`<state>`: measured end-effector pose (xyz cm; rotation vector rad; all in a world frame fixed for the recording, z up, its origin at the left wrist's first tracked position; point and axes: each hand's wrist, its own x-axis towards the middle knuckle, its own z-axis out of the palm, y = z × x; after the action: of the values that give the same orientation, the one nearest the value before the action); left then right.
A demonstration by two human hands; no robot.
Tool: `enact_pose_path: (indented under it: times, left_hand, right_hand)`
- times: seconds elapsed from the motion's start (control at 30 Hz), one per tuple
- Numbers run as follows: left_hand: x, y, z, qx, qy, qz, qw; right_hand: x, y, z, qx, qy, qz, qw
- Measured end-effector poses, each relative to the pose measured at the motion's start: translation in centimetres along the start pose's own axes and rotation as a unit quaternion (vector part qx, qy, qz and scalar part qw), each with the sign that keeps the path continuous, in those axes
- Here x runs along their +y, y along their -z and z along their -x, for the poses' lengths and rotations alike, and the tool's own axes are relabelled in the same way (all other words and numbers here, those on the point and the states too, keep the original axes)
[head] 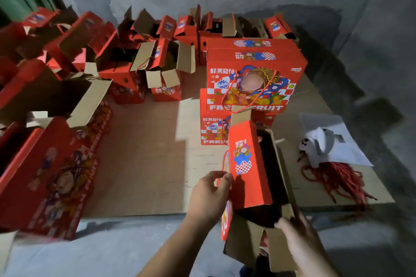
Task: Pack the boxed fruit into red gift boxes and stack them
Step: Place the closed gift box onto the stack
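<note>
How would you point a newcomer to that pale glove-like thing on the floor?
Start at the stack of closed gift boxes by the back wall and look right to the white paper sheet. The pale glove lies on it, above a bundle of red cords, the only non-red item there.

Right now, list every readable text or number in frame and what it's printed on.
"FRESH FRUIT", partly hidden by the flap in front: bottom of the top stacked gift box.
"666": blue burst on that box.
Large white Chinese characters: its upper left, not reliably readable.
"FRES", cut off: lower stacked box.
Small logo at the top box's upper right: too blurred.
Print on the box in hand and on the left-hand boxes: too blurred.
</note>
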<state>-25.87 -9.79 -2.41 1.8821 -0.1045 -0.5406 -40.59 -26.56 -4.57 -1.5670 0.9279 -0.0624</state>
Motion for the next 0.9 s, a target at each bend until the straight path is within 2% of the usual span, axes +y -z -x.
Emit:
enact_pose_path:
  times: [0.03, 0.1, 0.13, 0.2, 0.27, 0.3, 0.33, 0.4, 0.43, 0.47, 0.53, 0.6, 0.7, 0.77, 0.9]
  left_hand:
    - [-0.4, 0.4, -0.6, 0.003, 0.012, 0.010, 1.000]
    - [-1.1, 1.2, -1.3, -0.003, 0.046, 0.040, 0.998]
    - [-1.5, 1.5, -1.4, -0.016, 0.068, 0.061, 0.996]
    - [-2.2, 1.7, -1.2, -0.053, 0.111, 0.102, 0.987]
    - [-2.6, 1.5, -1.5, -0.067, 0.148, 0.143, 0.976]
    - [-2.8, 1.5, -1.8, -0.054, 0.157, 0.161, 0.973]
    - [-2.9, 1.6, -2.2, -0.025, 0.157, 0.176, 0.972]
    - [-3.4, 2.3, -3.2, 0.069, 0.146, 0.198, 0.967]
    - [-3.6, 2.9, -3.8, 0.113, 0.143, 0.207, 0.961]
    - [-3.8, 3.6, -4.3, 0.146, 0.140, 0.222, 0.954]
    - [-4.3, 5.3, -5.4, 0.178, 0.138, 0.256, 0.940]
    - [-4.3, 6.9, -6.6, 0.187, 0.138, 0.269, 0.935]
    - [-3.7, 8.2, -8.1, 0.143, 0.133, 0.327, 0.925]
    - [-3.7, 8.4, -8.4, 0.106, 0.106, 0.357, 0.922]
    - [-4.4, 7.7, -7.2, 0.093, 0.041, 0.274, 0.956]
  right_hand:
    - [-0.1, -0.6, -1.4, 0.023, -0.051, 0.011, 0.998]
    - [-2.8, -0.6, -2.3, 0.037, -0.008, 0.056, 0.998]
    - [-3.5, -0.4, -3.3, -0.020, 0.009, 0.058, 0.998]
    - [-5.5, 0.6, -6.4, -0.104, 0.023, 0.137, 0.985]
    - [-9.1, 1.9, -11.7, -0.105, 0.096, 0.249, 0.958]
    - [-11.3, 1.9, -13.6, -0.069, 0.123, 0.284, 0.948]
    - [-12.8, 2.1, -15.9, 0.001, 0.169, 0.333, 0.927]
    - [-14.7, 2.0, -18.3, 0.138, 0.210, 0.357, 0.900]
    - [-14.9, 1.5, -18.5, 0.165, 0.194, 0.323, 0.911]
    - [-14.7, 0.9, -18.2, 0.155, 0.179, 0.293, 0.926]
    - [-12.0, -0.5, -15.9, 0.081, 0.144, 0.260, 0.951]
    - [-8.4, -1.7, -12.5, 0.058, 0.151, 0.252, 0.954]
    - [-3.7, -3.7, -8.2, 0.062, 0.148, 0.111, 0.981]
    - [-2.0, -4.6, -7.2, 0.066, 0.145, 0.054, 0.986]
    - [-2.6, -3.7, -8.5, 0.029, 0.070, -0.017, 0.997]
